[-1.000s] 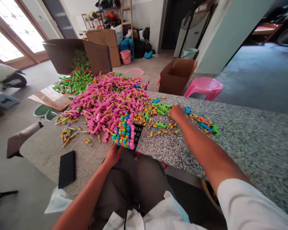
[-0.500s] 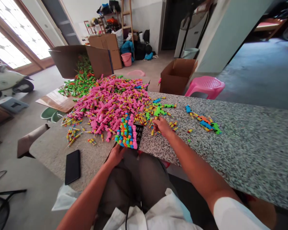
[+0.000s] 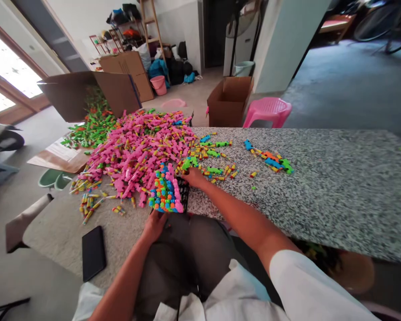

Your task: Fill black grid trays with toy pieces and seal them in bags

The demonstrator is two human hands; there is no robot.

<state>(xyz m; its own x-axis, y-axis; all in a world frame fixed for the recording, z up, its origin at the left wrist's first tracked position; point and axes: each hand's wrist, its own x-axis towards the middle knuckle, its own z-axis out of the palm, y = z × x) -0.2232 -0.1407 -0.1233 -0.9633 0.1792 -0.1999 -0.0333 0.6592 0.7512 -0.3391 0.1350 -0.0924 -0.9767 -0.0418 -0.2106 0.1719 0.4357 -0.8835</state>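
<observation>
My left hand [image 3: 154, 225] is closed on the near edge of a black slotted tray [image 3: 183, 191], its fingertips hidden beneath. Rows of blue, green, orange and pink plastic pieces [image 3: 165, 189] stand upright in the tray, while slots along its right side show bare. Over the tray's far right corner, my right hand [image 3: 194, 177] pinches a bright green car-shaped plastic piece [image 3: 190, 163]. Just beyond both hands spreads a large heap of pink car-shaped pieces [image 3: 137, 147] mixed with yellow-and-red sticks.
A tipped cardboard box [image 3: 120, 91] spills green pieces [image 3: 93, 127] at the back left. On the speckled stone table [image 3: 337, 191] lie loose blue, orange and green pieces [image 3: 272, 161]. A black phone [image 3: 93, 253] rests at the near left. Behind are an open carton [image 3: 229, 107] and pink stool [image 3: 270, 109].
My right hand has moved left with the green piece, from the loose sticks to the tray's far right corner. The left hand stays on the tray. The whole view has shifted.
</observation>
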